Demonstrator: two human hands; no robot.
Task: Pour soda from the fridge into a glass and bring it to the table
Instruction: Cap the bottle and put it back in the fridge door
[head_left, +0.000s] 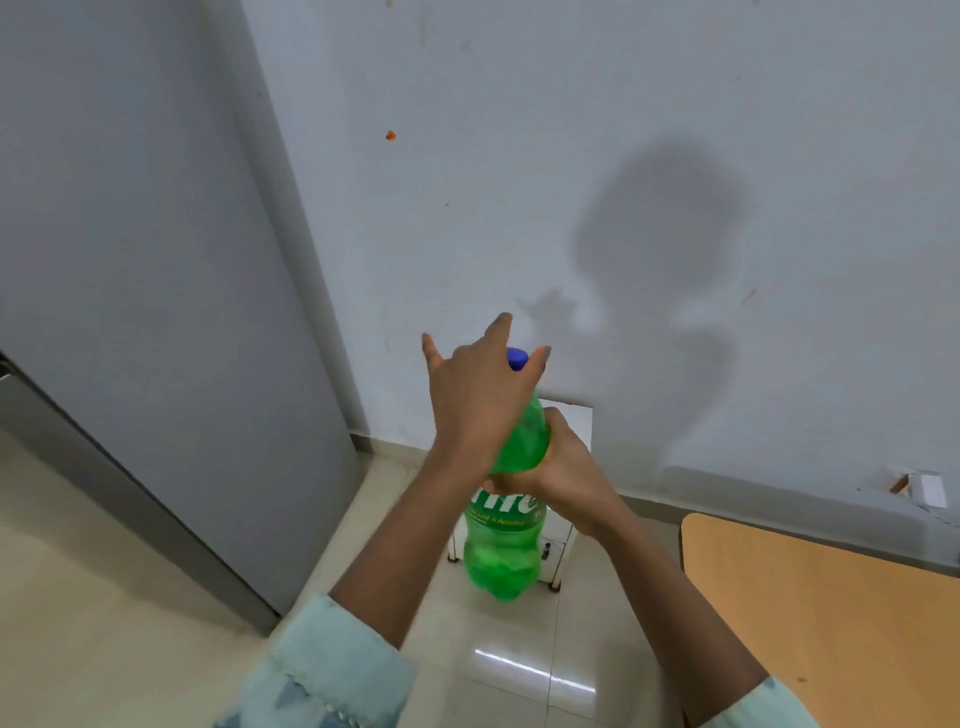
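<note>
Hands: right hand (563, 467) wraps the soda bottle (501, 561) around its upper body, just above the label, fingers curled tight. Left hand (480, 395) sits over the neck from the left, fingers spread, thumb beside the cap (517, 358); whether it actually pinches the cap cannot be told.

Location: bottle upright, held in the air above the tiled floor (130, 597). Fridge (156, 312) to the left, table (831, 623) near right, a small white unit (574, 421) against the far wall behind it. No glass in view.

Hazards: carried soda is likely shaken, so a quick twist could send foam over hands and tiles. One-handed support during twisting may let the heavy bottle slip or tilt.

Appearance: translucent green plastic, blue cap, green label with white lettering partly covered, looks nearly full.
</note>
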